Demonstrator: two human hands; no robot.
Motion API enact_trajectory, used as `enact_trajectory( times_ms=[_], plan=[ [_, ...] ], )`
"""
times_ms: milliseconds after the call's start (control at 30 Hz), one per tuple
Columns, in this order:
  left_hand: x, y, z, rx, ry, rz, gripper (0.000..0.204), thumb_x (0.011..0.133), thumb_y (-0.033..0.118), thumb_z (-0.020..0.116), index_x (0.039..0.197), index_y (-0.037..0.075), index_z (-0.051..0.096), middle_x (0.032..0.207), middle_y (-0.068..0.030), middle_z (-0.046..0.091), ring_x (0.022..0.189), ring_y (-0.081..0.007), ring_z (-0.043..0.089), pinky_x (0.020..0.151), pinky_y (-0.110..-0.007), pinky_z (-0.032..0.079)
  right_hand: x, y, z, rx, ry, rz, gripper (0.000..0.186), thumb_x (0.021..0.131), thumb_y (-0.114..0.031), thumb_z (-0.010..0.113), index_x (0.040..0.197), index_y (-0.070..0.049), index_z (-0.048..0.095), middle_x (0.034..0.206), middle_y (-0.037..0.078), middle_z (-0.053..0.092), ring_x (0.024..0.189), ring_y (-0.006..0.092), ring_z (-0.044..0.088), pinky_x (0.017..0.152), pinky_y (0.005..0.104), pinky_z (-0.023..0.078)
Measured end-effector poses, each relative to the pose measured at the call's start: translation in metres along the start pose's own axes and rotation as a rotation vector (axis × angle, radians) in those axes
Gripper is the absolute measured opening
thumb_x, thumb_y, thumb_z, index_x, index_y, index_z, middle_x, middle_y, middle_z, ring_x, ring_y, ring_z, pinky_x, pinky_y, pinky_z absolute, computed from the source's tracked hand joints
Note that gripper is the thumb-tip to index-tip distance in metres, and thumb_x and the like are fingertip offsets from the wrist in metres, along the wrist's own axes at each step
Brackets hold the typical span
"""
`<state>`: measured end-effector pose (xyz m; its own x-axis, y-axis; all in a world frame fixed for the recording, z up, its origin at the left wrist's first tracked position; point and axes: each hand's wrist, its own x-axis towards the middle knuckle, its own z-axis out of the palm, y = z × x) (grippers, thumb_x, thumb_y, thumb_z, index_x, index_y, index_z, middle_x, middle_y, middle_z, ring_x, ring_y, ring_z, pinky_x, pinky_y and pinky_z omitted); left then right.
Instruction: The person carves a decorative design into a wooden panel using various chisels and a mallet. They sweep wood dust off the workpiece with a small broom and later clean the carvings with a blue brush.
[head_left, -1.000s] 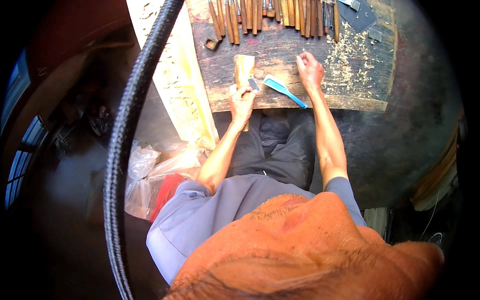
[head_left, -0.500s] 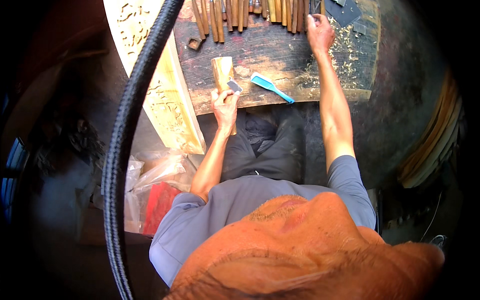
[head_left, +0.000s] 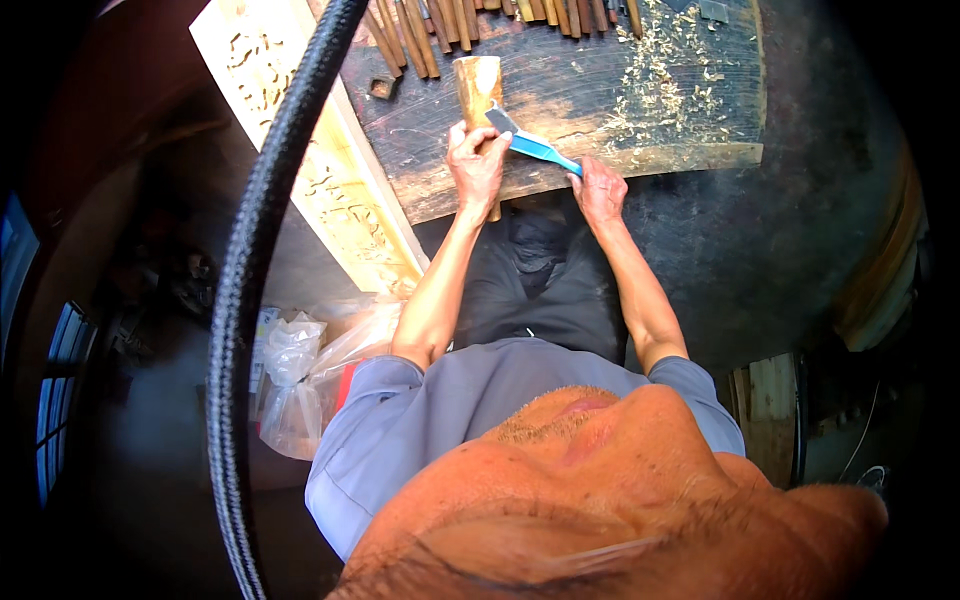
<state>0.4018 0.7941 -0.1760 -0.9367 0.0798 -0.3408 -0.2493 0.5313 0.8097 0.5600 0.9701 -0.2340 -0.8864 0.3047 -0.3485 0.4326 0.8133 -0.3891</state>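
My left hand [head_left: 474, 168] is closed by the near edge of the workbench, thumb and fingers pinching a small flat grey rectangular piece [head_left: 500, 119]. Beneath that hand lies a wooden mallet [head_left: 478, 82], its thick head on the bench and its handle end poking past the edge. My right hand [head_left: 602, 190] grips the handle end of a blue paddle-shaped tool [head_left: 535, 148]. The tool's wide end reaches to my left fingertips, close against the grey piece; whether they touch I cannot tell.
Wood-handled carving tools [head_left: 415, 35] lie in a row along the far side of the bench [head_left: 550, 95]. Pale wood shavings [head_left: 670, 80] are scattered at its right. A carved wooden board [head_left: 345, 200] slants along the left. Clear plastic bags [head_left: 295, 375] sit at lower left.
My right hand has come back from the far row of tools and taken hold of the blue tool, lifting it toward my left hand. The left hand still pinches the grey piece.
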Motion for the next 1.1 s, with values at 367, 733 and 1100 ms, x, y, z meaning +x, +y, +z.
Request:
enact_trajectory(
  times_ms=[367,733,1100],
  plan=[
    [0.082,0.033,0.050,-0.054,0.035,0.250,0.018,0.079,0.013,0.086,0.083,-0.001,0.076,0.098,-0.0093,0.062,0.109,-0.0256,0.059,0.098,-0.038,0.044,-0.004,0.015,0.014,0.255,-0.083,-0.061,0.012,0.092,-0.020,0.068,0.094,-0.009,0.062,0.082,0.016,0.068,0.077,0.0396,0.069,0.069,0.0526,0.053],
    [0.036,0.026,0.021,0.008,-0.070,0.173,0.019,0.081,0.009,0.085,0.085,-0.004,0.073,0.116,-0.0118,0.065,0.102,-0.0219,0.064,0.087,-0.033,0.049,-0.008,0.191,0.003,0.328,0.341,0.100,0.023,0.101,-0.026,0.063,0.103,-0.004,0.068,0.091,0.014,0.072,0.078,0.0328,0.069,0.071,0.0400,0.055],
    [0.000,-0.027,-0.018,0.170,-0.133,0.055,0.019,0.080,0.007,0.084,0.090,-0.007,0.076,0.133,-0.0105,0.062,0.111,-0.0188,0.063,0.095,-0.029,0.047,0.000,0.134,-0.072,1.184,-0.160,0.356,0.019,0.104,-0.022,0.062,0.095,-0.005,0.066,0.075,0.001,0.066,0.062,0.0100,0.062,0.059,0.0282,0.052]
  ],
)
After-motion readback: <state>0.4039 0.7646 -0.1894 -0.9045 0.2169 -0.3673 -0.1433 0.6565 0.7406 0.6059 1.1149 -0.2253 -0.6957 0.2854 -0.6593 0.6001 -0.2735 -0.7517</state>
